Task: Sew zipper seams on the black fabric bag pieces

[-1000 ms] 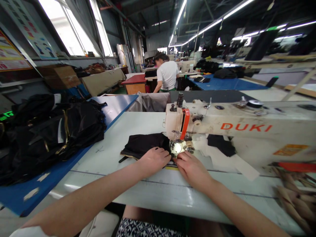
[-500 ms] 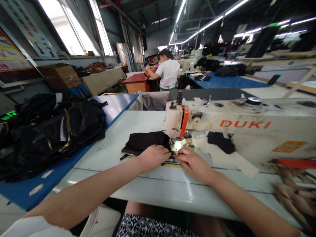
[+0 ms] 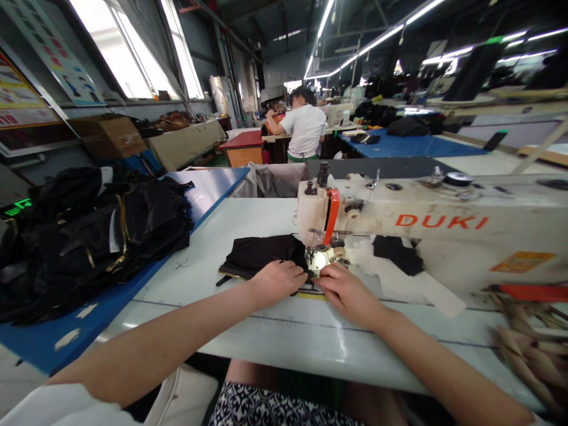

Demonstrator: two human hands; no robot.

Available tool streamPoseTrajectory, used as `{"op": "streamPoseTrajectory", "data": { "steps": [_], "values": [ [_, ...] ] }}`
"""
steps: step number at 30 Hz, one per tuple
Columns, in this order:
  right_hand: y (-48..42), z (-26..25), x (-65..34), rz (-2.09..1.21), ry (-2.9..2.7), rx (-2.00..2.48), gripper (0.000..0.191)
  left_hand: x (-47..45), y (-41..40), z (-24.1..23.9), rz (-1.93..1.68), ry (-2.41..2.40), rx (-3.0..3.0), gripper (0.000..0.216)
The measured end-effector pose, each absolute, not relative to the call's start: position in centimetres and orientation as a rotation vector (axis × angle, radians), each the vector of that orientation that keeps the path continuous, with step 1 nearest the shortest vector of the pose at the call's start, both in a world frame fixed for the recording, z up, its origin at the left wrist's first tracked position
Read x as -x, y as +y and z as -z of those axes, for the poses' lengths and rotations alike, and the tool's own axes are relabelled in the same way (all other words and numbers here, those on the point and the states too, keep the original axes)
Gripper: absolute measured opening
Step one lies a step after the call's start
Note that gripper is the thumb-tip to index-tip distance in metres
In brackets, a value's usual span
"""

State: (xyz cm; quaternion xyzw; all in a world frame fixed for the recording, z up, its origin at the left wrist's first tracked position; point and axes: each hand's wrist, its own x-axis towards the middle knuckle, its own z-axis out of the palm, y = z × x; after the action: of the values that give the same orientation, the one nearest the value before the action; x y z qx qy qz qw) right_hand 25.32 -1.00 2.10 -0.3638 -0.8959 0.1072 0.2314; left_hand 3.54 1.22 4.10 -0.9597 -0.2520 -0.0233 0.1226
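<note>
A black fabric piece [image 3: 260, 251] with a gold zipper along its near edge lies on the pale sewing table [image 3: 208, 222], its right end by the needle of the sewing machine [image 3: 355, 207]. My left hand [image 3: 281, 279] rests on the fabric's near right part, fingers bent together and pressing it down. Just right of the needle, my right hand [image 3: 346, 291] is closed in a pinch at the fabric's right edge, close to the lit presser foot. The fingertips of both hands hide part of the edge between them.
A heap of black fabric pieces with gold zippers [image 3: 119, 236] covers the blue table [image 3: 26, 349] on the left. Under the machine arm lie a black scrap [image 3: 397, 254] and white paper [image 3: 439, 293]. Tan strips [image 3: 528, 361] hang at the right. A person [image 3: 306, 125] works farther back.
My hands and the black fabric stay practically in place. In the background, the other person's arm has risen slightly.
</note>
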Motion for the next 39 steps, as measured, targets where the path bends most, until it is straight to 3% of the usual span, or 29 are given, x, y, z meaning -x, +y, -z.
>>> {"op": "streamPoseTrajectory", "data": {
  "steps": [16,39],
  "values": [
    [0.9,-2.0,-25.3,-0.023,-2.553,1.132,0.022,-4.6,2.8,-3.1,0.106,-0.865,2.751,0.020],
    [1.3,-1.8,-25.1,0.036,-2.521,1.226,0.022,-5.0,4.1,-2.8,0.123,-0.906,2.759,0.020]
  ]
}}
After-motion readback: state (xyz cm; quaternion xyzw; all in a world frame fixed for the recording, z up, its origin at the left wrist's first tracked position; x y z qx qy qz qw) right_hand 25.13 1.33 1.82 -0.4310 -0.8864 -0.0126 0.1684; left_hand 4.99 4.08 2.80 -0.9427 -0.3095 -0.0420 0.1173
